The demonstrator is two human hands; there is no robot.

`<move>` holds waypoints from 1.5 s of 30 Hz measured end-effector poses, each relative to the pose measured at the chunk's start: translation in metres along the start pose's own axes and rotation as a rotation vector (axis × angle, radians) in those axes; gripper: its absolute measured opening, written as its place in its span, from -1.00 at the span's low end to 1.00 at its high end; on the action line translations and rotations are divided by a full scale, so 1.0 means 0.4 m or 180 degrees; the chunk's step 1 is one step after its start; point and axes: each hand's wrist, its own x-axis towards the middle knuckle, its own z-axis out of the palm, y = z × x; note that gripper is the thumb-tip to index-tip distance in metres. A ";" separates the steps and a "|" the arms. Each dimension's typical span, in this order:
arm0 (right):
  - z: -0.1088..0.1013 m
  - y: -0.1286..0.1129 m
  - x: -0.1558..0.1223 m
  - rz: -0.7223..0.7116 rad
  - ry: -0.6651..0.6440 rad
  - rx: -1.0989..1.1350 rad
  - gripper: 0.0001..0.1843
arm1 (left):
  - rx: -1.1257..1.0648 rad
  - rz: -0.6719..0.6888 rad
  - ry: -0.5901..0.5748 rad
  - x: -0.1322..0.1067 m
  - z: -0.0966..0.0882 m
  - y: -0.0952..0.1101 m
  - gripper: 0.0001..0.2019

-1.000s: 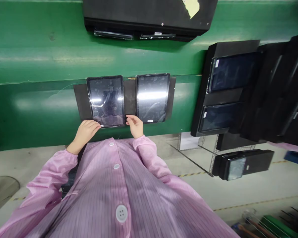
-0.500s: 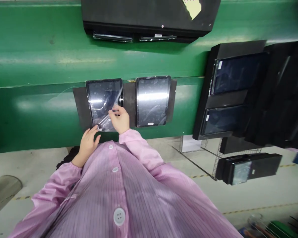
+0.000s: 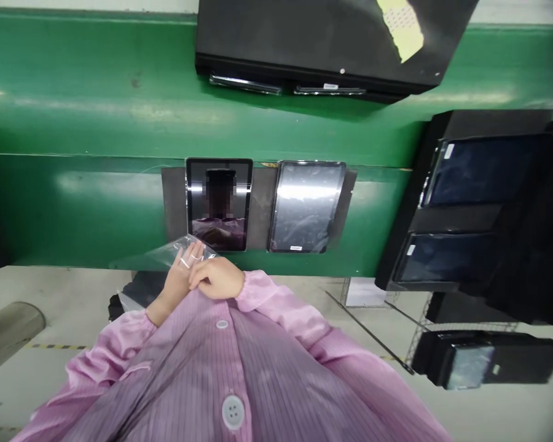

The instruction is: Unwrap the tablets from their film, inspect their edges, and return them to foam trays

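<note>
A tablet point(image 3: 219, 205) with a bare, glossy, mirror-like screen lies on a flat dark pad point(image 3: 263, 202). Just below its near edge, my right hand point(image 3: 218, 277) is closed, pinching a clear plastic film point(image 3: 159, 253). This film spreads out to the left and covers the fingers of my left hand point(image 3: 179, 279). My left fingers are stretched out and show through the film. A second tablet point(image 3: 306, 205), its screen still covered with film and bearing a small white label, lies to the right on the same pad.
Black foam trays holding tablets stand at the top point(image 3: 322, 37) and right point(image 3: 470, 218) of the green bench point(image 3: 96, 116). A torn yellow paper point(image 3: 403, 27) lies on the top tray. Below the bench on the right is another black tray point(image 3: 525, 359) with a tablet.
The film that half covered the left tablet has come off its screen. My right hand has moved down toward my body with it, beside my left hand. The view has shifted.
</note>
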 end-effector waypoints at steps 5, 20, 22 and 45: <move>-0.008 0.016 -0.055 0.0132 0.0176 0.0236 -0.71 | 0.0113 -0.0172 -0.0005 0.005 -0.002 0.014 -0.49; -0.041 0.037 -0.011 0.0174 0.1988 0.1183 -0.84 | -0.0256 -0.0082 0.0222 0.054 -0.064 -0.024 -0.64; -0.061 0.080 -0.003 0.0763 0.2871 0.1273 -0.82 | -0.0272 -0.0111 0.0364 0.091 -0.081 -0.034 -0.71; -0.167 0.332 -0.512 0.1976 0.4565 0.0310 -0.71 | -0.0256 0.0856 0.0451 0.370 -0.018 0.337 -0.53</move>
